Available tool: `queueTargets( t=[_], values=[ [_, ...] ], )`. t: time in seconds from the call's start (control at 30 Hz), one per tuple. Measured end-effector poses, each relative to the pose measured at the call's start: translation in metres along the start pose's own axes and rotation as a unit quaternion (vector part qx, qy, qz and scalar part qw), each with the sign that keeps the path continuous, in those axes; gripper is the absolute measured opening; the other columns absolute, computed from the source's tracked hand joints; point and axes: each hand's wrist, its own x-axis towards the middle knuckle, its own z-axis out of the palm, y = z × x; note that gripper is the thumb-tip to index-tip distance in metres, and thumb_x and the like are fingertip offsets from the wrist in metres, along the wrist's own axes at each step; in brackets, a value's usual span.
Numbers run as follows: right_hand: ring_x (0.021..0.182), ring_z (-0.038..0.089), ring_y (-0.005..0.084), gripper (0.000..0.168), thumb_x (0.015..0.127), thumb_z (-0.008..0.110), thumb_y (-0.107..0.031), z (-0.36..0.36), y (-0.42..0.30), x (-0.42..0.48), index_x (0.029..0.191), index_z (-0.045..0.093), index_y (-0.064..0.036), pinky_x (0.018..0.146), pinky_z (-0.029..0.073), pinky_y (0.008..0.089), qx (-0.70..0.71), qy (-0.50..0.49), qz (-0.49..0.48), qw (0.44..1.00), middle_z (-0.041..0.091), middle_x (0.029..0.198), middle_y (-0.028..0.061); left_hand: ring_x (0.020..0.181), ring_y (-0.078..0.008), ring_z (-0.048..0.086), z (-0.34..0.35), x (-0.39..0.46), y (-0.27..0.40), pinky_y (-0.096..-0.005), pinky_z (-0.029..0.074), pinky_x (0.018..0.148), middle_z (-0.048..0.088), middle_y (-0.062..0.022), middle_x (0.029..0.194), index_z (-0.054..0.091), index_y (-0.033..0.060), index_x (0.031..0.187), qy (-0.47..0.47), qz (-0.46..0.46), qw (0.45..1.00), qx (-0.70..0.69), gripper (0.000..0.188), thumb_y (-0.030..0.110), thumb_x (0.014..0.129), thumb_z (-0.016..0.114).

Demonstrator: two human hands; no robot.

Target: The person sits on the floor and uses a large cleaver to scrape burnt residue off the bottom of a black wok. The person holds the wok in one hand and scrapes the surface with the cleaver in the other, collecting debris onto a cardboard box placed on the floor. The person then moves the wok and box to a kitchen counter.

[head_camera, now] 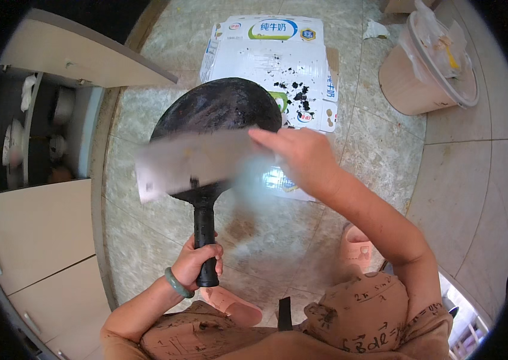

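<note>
My left hand [197, 261] grips the black handle of a wok [222, 105], whose dark, rough surface faces the camera. My right hand [301, 155] is closed around the hidden handle of a cleaver [191, 162]. The cleaver's broad metal blade is blurred and lies across the view of the wok's near part; whether it touches the wok I cannot tell. Beyond the wok, a flattened milk carton box [236, 58] lies on the floor, with black flakes [301, 94] scattered on its right half.
A lidless-looking pinkish bin [409, 85] with a plastic bag stands at the upper right. At the left, an open cabinet door [87, 54] juts out above drawers [38, 234]. Pink slippers [231, 306] are on the tiled floor below me. A white scrap [375, 29] lies near the bin.
</note>
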Motion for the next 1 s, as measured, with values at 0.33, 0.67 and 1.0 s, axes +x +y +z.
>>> queueTargets(
  t=[0.33, 0.67, 1.0],
  values=[
    [0.052, 0.054, 0.0184, 0.037, 0.067, 0.058, -0.005, 0.002, -0.007, -0.005, 0.102, 0.062, -0.017, 0.048, 0.043, 0.0305, -0.057, -0.007, -0.041, 0.998, 0.052, 0.060, 0.0008, 0.048, -0.0186, 0.054, 0.007, 0.002, -0.003, -0.0311, 0.046, 0.047, 0.053, -0.0083, 0.068, 0.039, 0.0026, 0.106, 0.008, 0.000, 1.000, 0.006, 0.036, 0.003, 0.075, 0.057],
    [0.056, 0.057, 0.0208, 0.040, 0.067, 0.058, -0.004, 0.007, 0.006, -0.006, 0.105, 0.060, -0.019, 0.048, 0.045, 0.0314, -0.030, -0.024, -0.004, 0.999, 0.054, 0.062, 0.0015, 0.048, -0.0187, 0.054, 0.015, 0.002, -0.001, -0.0308, 0.046, 0.046, 0.053, -0.0079, 0.067, 0.039, 0.0031, 0.105, 0.014, 0.003, 1.000, -0.002, 0.035, 0.003, 0.075, 0.057],
    [0.059, 0.058, 0.0210, 0.046, 0.064, 0.058, -0.001, 0.004, 0.020, -0.003, 0.106, 0.060, -0.019, 0.051, 0.047, 0.0329, -0.044, -0.015, 0.007, 0.999, 0.055, 0.064, 0.0021, 0.048, -0.0180, 0.054, 0.022, 0.002, 0.002, -0.0308, 0.046, 0.045, 0.053, -0.0066, 0.067, 0.039, 0.0031, 0.102, 0.012, 0.007, 1.000, 0.008, 0.033, 0.004, 0.075, 0.057]
  ],
)
